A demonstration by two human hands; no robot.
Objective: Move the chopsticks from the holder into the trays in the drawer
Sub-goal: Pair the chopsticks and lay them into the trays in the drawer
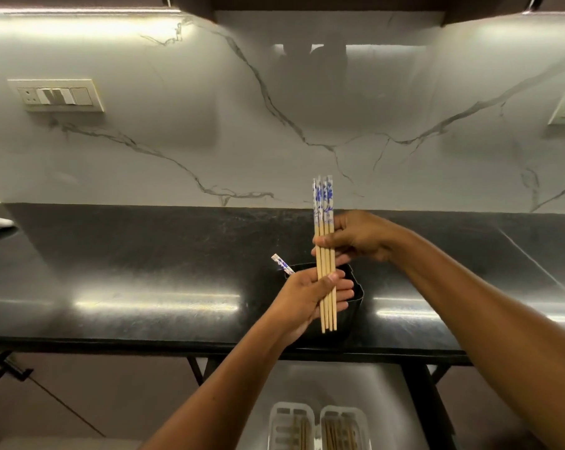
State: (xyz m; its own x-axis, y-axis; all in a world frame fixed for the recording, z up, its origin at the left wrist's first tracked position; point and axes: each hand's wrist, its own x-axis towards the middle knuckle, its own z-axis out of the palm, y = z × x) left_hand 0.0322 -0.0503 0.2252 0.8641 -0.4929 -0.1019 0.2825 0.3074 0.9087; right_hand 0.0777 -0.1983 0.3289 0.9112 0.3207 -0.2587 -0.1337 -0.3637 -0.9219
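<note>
Above one black holder [355, 289], two hands [307, 298] [359, 235], four chopsticks [326, 254]

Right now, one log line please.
left hand: holds chopsticks | right hand: holds same bundle | holder: one chopstick left | trays: partly filled

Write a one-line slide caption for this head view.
Both hands, left hand and right hand, grip a bundle of blue-patterned wooden chopsticks above the black square holder.
</note>
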